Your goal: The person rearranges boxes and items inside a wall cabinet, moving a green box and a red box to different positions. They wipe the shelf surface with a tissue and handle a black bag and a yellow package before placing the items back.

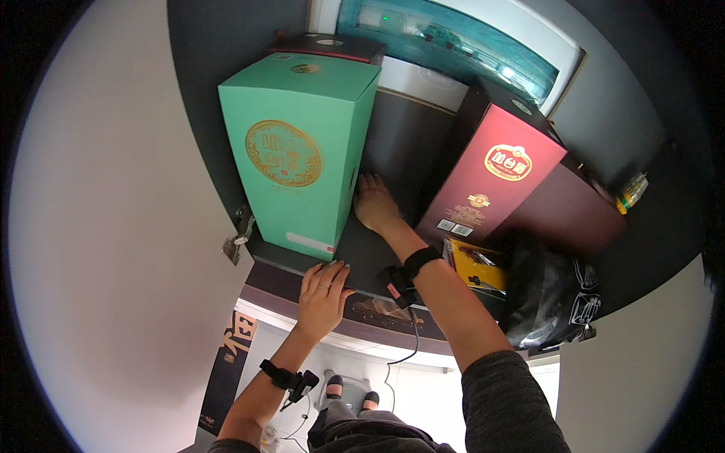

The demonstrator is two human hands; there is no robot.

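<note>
A tall green carton (294,147) with a gold oval emblem stands upright on the dark cabinet shelf (362,255). My left hand (324,294) lies over the shelf's front edge, fingertips at the carton's lower front corner; it grips nothing. Deeper inside, my right hand (375,205) reaches along the carton's right side with fingers extended. Whether it touches the carton or only the shelf is hard to tell. To its right stands a tall red and maroon carton (481,170) bearing gold print.
Behind the green carton is a dark carton (334,46). A yellow packet (476,265) and a black bag (549,300) lie at the right front, near another maroon box (561,209). Open white doors (113,226) flank the shelf. My feet stand on a grey stool (351,390).
</note>
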